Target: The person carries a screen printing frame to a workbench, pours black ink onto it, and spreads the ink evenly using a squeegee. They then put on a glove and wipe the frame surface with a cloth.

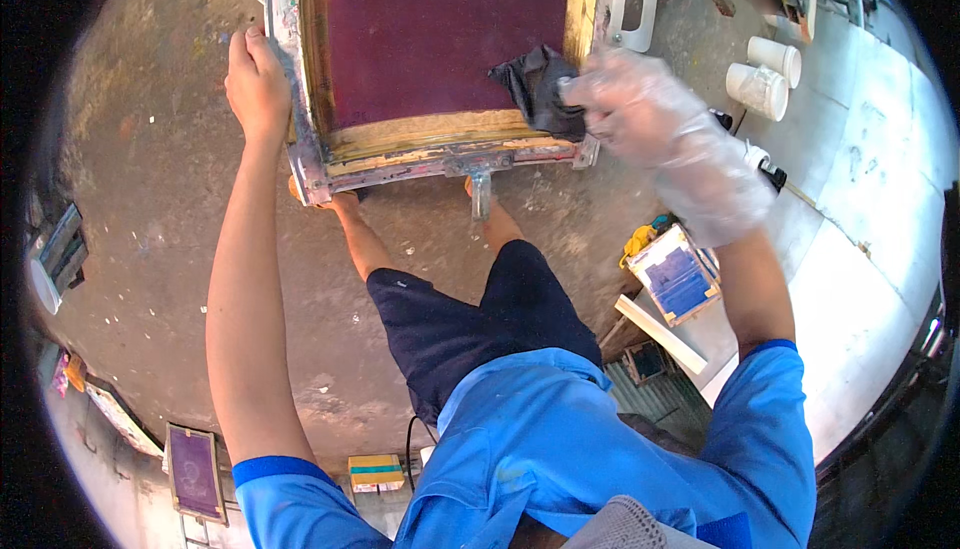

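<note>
A screen-printing frame (450, 59) with dark maroon mesh lies in front of me, a pale arc-shaped design near its top. Its wooden border carries yellowish tape and paint stains, and it sits in a stained metal holder (312, 171). My left hand (256, 87) is closed at the holder's left edge; part of its grip is hidden. My right hand (640, 104), in a clear plastic glove, pinches a crumpled black cloth (545, 94). That cloth rests over the frame's lower right corner, partly on the mesh and partly on the wood.
A white handle (636, 9) sticks out at the holder's right side. White tubs (757, 91) stand farther right. A smaller blue-mesh screen (678, 274) lies near my right elbow, beside a long white table (850, 279). Another purple screen (196, 474) leans at lower left.
</note>
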`<state>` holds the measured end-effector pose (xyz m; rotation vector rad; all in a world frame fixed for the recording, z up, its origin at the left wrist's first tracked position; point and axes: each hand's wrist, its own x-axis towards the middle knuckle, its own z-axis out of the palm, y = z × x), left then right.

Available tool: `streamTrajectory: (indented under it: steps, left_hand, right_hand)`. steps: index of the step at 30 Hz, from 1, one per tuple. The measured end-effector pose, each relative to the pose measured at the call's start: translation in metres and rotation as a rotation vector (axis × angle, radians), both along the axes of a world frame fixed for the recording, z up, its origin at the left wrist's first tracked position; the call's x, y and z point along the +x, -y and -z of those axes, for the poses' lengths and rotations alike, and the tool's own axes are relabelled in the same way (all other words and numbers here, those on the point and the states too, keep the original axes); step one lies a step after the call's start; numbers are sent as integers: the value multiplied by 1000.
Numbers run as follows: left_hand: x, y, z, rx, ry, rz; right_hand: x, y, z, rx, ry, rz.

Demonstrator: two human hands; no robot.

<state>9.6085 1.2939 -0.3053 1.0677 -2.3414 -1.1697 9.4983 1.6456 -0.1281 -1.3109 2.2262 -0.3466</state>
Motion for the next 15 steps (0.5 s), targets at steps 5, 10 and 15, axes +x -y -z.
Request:
streamTrajectory:
  steps: [5, 10, 15]
  left_hand:
    - [-3, 0, 2, -29, -48, 10]
    - [1, 2, 5, -41, -51, 27]
    - [0, 3, 6, -14, 18, 23]
  right_hand:
    - [50, -12, 38, 16, -15, 59]
    - [35, -42, 61, -1, 359, 244]
    - [30, -29, 75, -32, 655, 526]
